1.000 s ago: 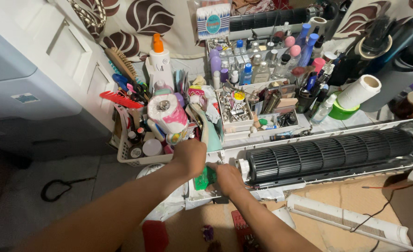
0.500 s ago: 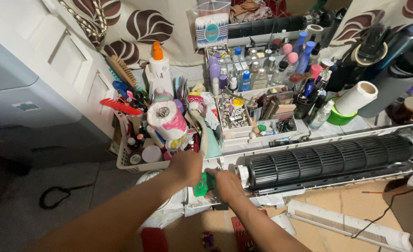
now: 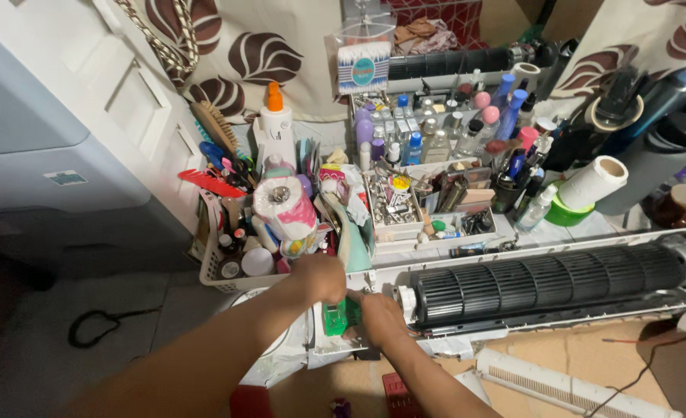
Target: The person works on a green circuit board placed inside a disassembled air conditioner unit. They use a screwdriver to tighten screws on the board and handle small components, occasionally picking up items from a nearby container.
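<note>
Your hands have barely moved: left hand (image 3: 321, 277) and right hand (image 3: 379, 317) both grip the green circuit board (image 3: 340, 316); ease it out squarely beside the black blower wheel (image 3: 548, 282).

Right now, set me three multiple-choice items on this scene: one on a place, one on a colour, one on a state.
1. Where is the black fan roller?
A. right of the hands
B. left of the basket
C. on the grey cabinet

2. What colour is the board between the hands?
A. red
B. green
C. blue

3. How are the hands placed?
A. both at the board
B. both lifted clear
C. only one in view

Answers:
1 A, the roller runs rightward from the right hand.
2 B, green shows between the left hand and the right hand.
3 A, both hands rest on the board, beside the white basket.
</note>
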